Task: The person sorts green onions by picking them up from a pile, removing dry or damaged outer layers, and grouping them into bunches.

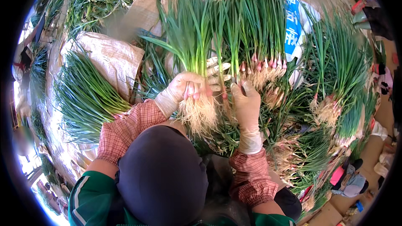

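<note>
My left hand [188, 84], in a pale glove, holds a bunch of green onions [196, 44] with pinkish bulbs and long pale roots [199, 116] hanging down. Its gloved fingers spread out behind the stems. My right hand [246, 100], also gloved, has its thumb and fingers pinched at the base of a few green stems [234, 50]; a small dark object shows at the fingertips, too small to name. Between the hands hangs a single thin onion plant [223, 95], close to the left fingertips. More onions with pink bulbs [267, 64] lie in a row just beyond the right hand.
A trimmed-looking onion bundle [91, 97] lies at left beside a woven sack [110, 56]. Loose greens [97, 3] are heaped at upper left. Further onion bundles [333, 106] lie at right, near a blue and white printed bag [292, 28]. Another person [351, 183] is at far lower right.
</note>
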`<state>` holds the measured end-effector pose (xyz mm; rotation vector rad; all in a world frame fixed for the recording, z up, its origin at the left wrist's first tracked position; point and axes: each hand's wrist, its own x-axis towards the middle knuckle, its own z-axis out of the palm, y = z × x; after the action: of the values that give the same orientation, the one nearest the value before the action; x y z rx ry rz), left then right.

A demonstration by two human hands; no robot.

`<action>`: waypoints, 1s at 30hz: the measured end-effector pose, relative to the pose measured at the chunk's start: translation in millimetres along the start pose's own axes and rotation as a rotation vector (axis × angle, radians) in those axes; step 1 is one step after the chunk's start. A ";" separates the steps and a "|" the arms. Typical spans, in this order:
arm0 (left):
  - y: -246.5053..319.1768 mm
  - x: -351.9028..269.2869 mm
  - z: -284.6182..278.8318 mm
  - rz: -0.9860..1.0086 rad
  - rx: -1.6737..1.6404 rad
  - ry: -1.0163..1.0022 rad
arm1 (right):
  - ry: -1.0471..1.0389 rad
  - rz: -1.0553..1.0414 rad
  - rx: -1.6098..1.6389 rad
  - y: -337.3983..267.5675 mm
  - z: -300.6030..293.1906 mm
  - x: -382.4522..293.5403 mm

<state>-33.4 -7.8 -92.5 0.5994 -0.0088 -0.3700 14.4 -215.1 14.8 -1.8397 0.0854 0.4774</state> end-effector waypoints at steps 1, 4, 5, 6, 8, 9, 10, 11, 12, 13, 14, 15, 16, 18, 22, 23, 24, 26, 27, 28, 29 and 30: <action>4.8 -4.4 -1.0 -0.048 0.082 0.069 | 0.039 -0.053 0.047 -2.4 3.2 -0.5; 3.7 -16.7 -13.7 -0.087 0.176 0.197 | 0.063 -0.045 0.223 -18.0 9.3 -6.1; 0.9 -21.4 -19.4 -0.073 0.162 0.218 | 0.023 -0.012 0.210 -21.3 11.2 -8.3; 2.5 -18.3 -9.6 -0.049 0.098 0.207 | -0.008 0.020 0.192 -23.1 10.7 -9.5; 12.1 -8.9 11.7 -0.028 0.014 0.199 | -0.036 -0.037 0.083 -22.5 7.2 -11.0; 16.8 -8.0 18.7 -0.037 -0.007 0.215 | -0.067 -0.041 -0.020 -21.1 8.1 -9.8; 21.2 -9.2 23.1 -0.081 0.012 0.262 | -0.099 -0.044 -0.122 -20.7 9.5 -7.5; 23.3 -10.3 24.2 -0.126 0.032 0.308 | -0.130 -0.047 -0.224 -19.1 11.3 -5.4; 25.9 -11.8 21.7 -0.119 0.005 0.226 | -0.187 -0.010 -0.173 -16.5 22.6 -3.5; 26.0 -12.8 21.2 -0.138 -0.006 0.217 | -0.221 -0.076 -0.224 -16.2 28.0 -4.0; 26.0 -13.5 20.6 -0.159 -0.016 0.207 | -0.245 -0.061 -0.229 -17.2 33.0 -5.0; 28.1 -13.4 22.1 -0.256 -0.027 0.264 | -0.266 -0.046 -0.237 -26.5 35.9 -5.4; 28.0 -14.3 21.8 -0.261 -0.032 0.271 | -0.322 0.032 -0.053 -24.1 37.8 -3.4; 26.0 -11.8 23.0 -0.278 -0.042 0.263 | -0.406 0.180 0.313 -15.8 33.7 2.6; 14.0 -7.3 21.2 -0.213 -0.084 0.147 | -0.468 0.149 0.068 5.7 4.3 11.9; 13.6 -11.7 13.6 -0.227 -0.075 0.189 | -0.401 -0.035 -0.014 -4.9 2.2 8.6; 17.8 -9.2 30.9 -0.211 -0.098 0.267 | -0.378 -0.014 -0.054 -8.2 -12.8 11.3; 25.8 -6.4 46.3 -0.244 -0.029 0.375 | -0.275 0.133 0.011 -27.1 -53.9 12.7; 33.8 -10.2 41.9 -0.349 -0.134 0.395 | -0.215 0.251 0.135 -43.6 -79.0 12.9; 34.9 -8.0 45.9 -0.363 -0.189 0.392 | -0.113 0.137 0.283 -57.5 -109.4 9.0; 32.4 -4.9 49.8 -0.380 -0.247 0.386 | -0.007 0.021 0.424 -66.5 -142.5 3.7; 29.4 -7.6 42.8 -0.327 -0.265 0.392 | 0.114 -0.173 0.495 -68.2 -167.0 2.6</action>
<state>-35.5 -6.3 -40.1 0.4013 0.5118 -0.5543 83.5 -347.8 115.6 -1.3712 0.1101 0.2043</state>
